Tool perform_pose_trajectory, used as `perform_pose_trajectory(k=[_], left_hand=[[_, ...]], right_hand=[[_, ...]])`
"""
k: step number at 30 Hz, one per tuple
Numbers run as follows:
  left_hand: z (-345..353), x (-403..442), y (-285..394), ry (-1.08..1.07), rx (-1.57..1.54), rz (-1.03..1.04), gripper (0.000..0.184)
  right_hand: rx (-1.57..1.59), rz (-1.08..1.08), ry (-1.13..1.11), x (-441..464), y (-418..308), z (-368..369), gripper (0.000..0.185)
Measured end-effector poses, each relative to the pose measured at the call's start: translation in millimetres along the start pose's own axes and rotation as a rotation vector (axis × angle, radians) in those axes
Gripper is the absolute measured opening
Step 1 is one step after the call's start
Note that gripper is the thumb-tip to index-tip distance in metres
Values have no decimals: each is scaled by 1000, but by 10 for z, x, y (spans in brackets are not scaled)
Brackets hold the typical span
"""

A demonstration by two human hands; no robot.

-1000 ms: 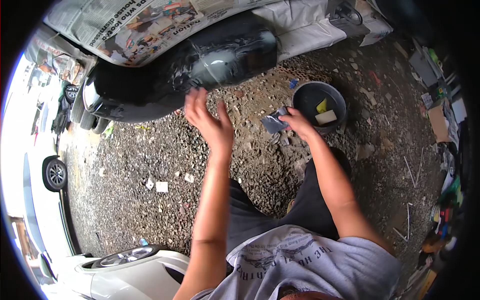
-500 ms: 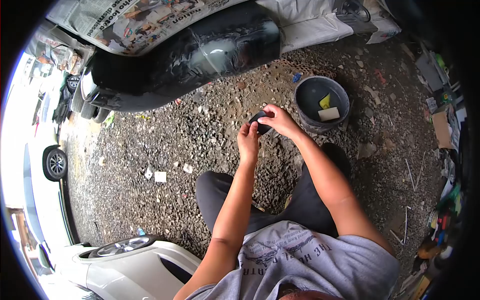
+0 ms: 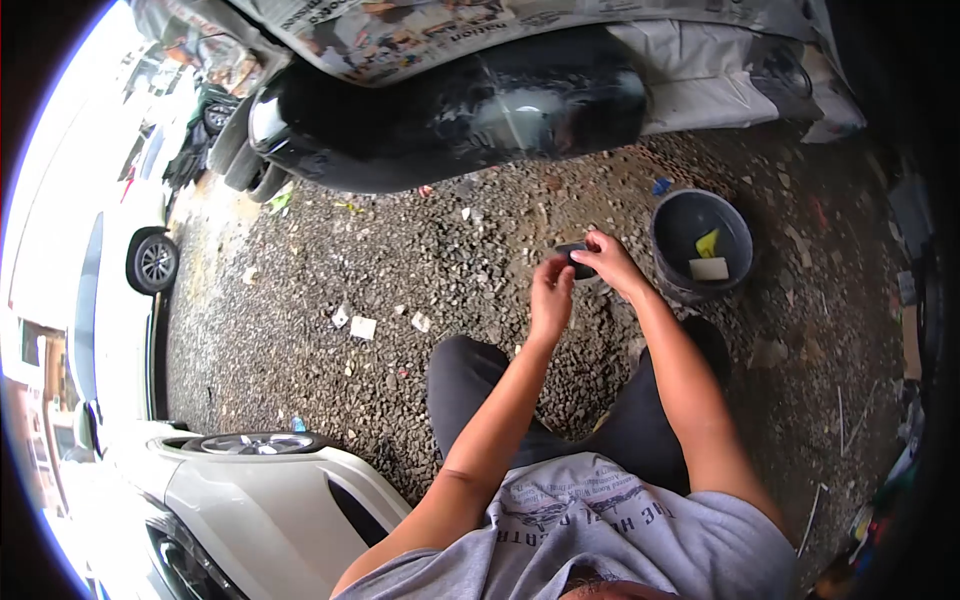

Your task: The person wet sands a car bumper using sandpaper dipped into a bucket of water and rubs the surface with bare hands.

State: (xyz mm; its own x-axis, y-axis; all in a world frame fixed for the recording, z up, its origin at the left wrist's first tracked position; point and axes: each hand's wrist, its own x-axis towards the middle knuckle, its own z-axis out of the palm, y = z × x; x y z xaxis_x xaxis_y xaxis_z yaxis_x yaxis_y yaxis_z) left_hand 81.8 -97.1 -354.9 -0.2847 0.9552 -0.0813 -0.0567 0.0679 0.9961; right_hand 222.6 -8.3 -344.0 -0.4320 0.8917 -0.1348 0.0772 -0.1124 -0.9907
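Observation:
Between both hands, over the gravel, is a small, dark, thin bent piece that looks like sandpaper (image 3: pixel 580 269). My right hand (image 3: pixel 612 264) pinches it with thumb and fingers from the right. The fingers of my left hand (image 3: pixel 551 292) are closed at its left edge, slightly blurred and partly covering it. Just right of my hands stands a dark bucket (image 3: pixel 660 245) holding a yellow piece (image 3: pixel 707 243) and a pale rectangular block (image 3: pixel 709 269). Beyond the hands is a black car bumper (image 3: pixel 400 135) with a dull, whitish patch on its right part.
Newspaper (image 3: pixel 400 40) and whitish sheeting (image 3: pixel 700 70) cover the area above the bumper. A white car (image 3: pixel 270 510) stands at lower left, another vehicle's wheel (image 3: pixel 153 263) farther left. Gravel (image 3: pixel 300 260) with paper scraps lies around my knees. Assorted clutter lines the right edge.
The view has shifted, so the bumper, bucket and hands appear farther right and lower. My left fingers have shifted on the dark piece; my right hand still holds it.

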Motion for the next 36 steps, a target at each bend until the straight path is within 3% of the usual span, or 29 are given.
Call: perform_pose_trajectory(k=[3,6,8,9,13,17,21,24,26,27,29,30,33,36], left_hand=[[106,8,20,52,-93,46,37],[41,9,111,-3,-53,-85,24],[11,24,183,87,-39,-131,20],[1,25,237,130,-32,-156,18],[-72,94,188,195,-201,-52,12],[-177,135,60,141,-116,-52,13],[-206,49,167,114,-457,-140,18],[-218,70,81,65,-452,-172,17],[-126,126,92,198,-373,-95,13],[-65,126,256,255,-318,-68,14],[58,184,629,301,-278,-47,16],[102,263,726,302,-302,67,18],[230,377,1272,348,-292,177,21],[317,604,1423,479,-166,443,17]], right_hand=[[-5,15,-38,-34,-14,74,22],[166,101,-114,-105,-126,142,31],[295,147,-84,-181,-212,170,34],[295,145,-116,-139,-149,155,26],[185,-37,-7,-52,-86,173,15],[90,-53,-162,39,-178,149,12],[67,-32,-300,187,-61,136,12],[38,-49,-363,305,-22,79,14],[-7,-49,-346,351,-67,-3,17],[101,-11,-276,360,-95,-96,24],[-45,-78,82,563,152,-410,33],[-112,-117,264,718,454,-622,38],[-554,-72,636,1005,1442,-1354,53],[-700,286,646,691,1006,-1268,72]])
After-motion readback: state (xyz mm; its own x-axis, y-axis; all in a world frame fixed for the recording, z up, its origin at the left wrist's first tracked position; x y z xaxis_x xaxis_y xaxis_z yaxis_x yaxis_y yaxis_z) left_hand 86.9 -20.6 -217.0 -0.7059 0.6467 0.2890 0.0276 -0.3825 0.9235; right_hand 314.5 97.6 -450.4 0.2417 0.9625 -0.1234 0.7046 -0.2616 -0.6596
